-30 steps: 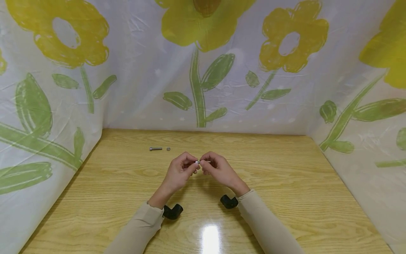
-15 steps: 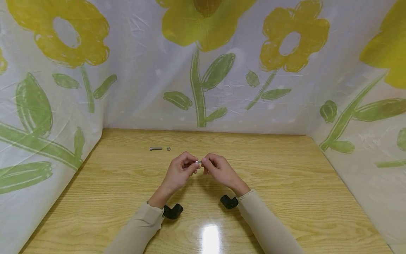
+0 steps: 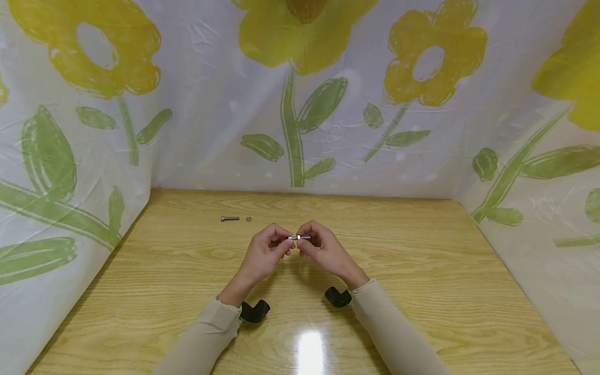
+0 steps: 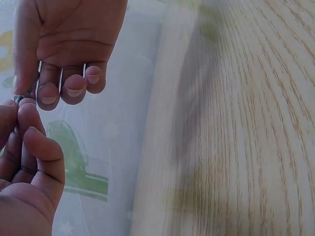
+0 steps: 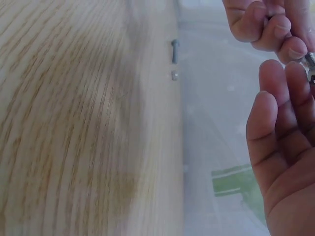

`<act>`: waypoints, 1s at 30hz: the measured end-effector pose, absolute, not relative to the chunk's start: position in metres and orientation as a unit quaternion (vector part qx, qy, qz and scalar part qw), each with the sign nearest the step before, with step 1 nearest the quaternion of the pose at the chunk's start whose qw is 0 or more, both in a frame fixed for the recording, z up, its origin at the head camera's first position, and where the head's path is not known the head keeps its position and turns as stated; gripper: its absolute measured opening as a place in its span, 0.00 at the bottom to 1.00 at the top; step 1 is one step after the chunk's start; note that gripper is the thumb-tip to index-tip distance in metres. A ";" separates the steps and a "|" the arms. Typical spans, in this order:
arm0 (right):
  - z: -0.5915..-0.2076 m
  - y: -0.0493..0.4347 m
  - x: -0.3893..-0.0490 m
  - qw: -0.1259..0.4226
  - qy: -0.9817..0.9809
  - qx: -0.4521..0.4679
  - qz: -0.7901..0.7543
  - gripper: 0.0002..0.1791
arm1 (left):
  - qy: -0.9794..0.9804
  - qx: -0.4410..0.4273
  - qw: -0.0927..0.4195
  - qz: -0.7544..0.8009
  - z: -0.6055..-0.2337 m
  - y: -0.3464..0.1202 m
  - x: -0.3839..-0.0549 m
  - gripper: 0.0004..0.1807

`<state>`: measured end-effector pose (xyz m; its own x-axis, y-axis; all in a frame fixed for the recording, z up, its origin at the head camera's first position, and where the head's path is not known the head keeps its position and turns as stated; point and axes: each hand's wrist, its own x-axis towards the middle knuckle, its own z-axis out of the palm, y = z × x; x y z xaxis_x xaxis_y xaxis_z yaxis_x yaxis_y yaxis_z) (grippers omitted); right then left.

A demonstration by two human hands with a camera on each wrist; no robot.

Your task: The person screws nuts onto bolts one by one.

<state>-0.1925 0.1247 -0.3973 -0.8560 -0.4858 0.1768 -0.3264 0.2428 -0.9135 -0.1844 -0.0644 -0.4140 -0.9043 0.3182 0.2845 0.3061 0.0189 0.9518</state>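
Bolt (image 3: 294, 238) and nut (image 3: 298, 237) sit between the person's two hands above the counter (image 3: 408, 271), the nut part-way along the shaft, which runs roughly level. The left hand (image 3: 267, 253) pinches the head end between thumb and forefinger. The right hand (image 3: 326, 251) curls about the nut, thumb below and forefinger above; how firmly it grips, I cannot tell. The shaft's far end shows between those two fingers. Farther back on the counter lies a spare bolt (image 3: 230, 219), head to the left, with a spare nut (image 3: 249, 219) just beyond its threaded tip, not touching it. Beige sleeves (image 3: 398, 333) reach the wrists, and by each cuff is a black angled piece (image 3: 255, 312). Cloth (image 3: 211, 104) printed with yellow flowers stands behind and along both sides.
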 end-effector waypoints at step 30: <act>-0.431 0.128 -0.207 0.045 0.813 -0.257 -0.521 0.20 | 0.720 0.214 0.004 0.661 -0.410 -0.062 -0.183 0.05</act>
<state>-0.2070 0.1284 -0.4315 -0.8639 -0.4643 0.1950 -0.3710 0.3248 -0.8700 -0.1826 -0.0625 -0.4102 -0.9082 0.3129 0.2780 0.3037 0.0356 0.9521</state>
